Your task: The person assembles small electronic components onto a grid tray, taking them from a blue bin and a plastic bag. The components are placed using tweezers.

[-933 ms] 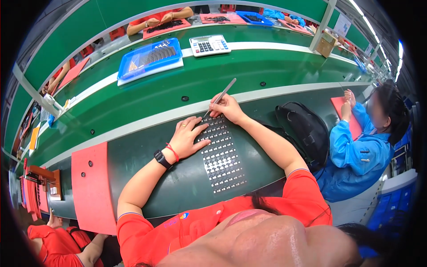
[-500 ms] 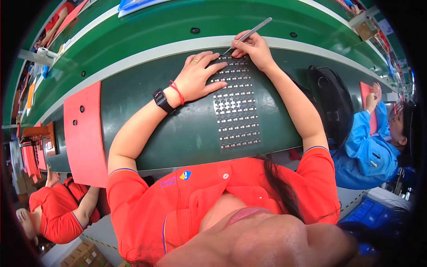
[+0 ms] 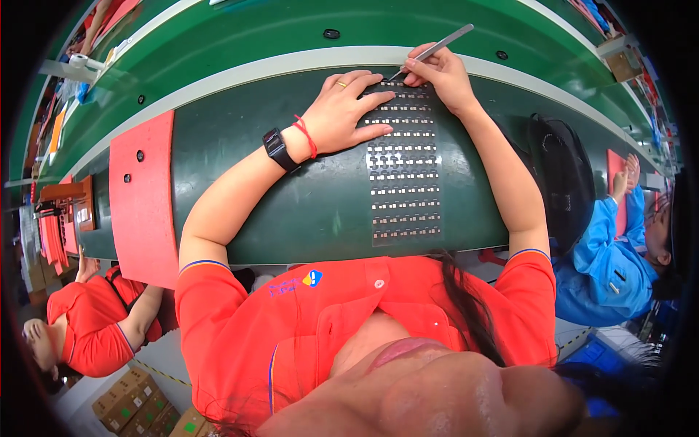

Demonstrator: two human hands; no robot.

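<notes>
A long clear sheet point(image 3: 405, 198) lies on the dark green table point(image 3: 306, 211), bearing many rows of small dark pieces with pale squares. My left hand point(image 3: 344, 111) rests flat on its upper left side, fingers spread. In my right hand point(image 3: 445, 79) is a pair of metal tweezers point(image 3: 453, 36), pinched between thumb and fingers. Their tips point down and left to the sheet's far end, near my left fingertips. Whether the tips grip a piece is too small to tell.
A pink mat point(image 3: 143, 218) with two small black parts lies to the left. A black bag-like object point(image 3: 559, 175) stands right of my right arm. A white ledge point(image 3: 291, 60) runs along the table's far edge. Co-workers sit on both sides, one in red, one in blue.
The whole view has shifted, so the sheet and both hands appear a little further right and higher. Both hands keep about the same place on the sheet, tweezers still held.
</notes>
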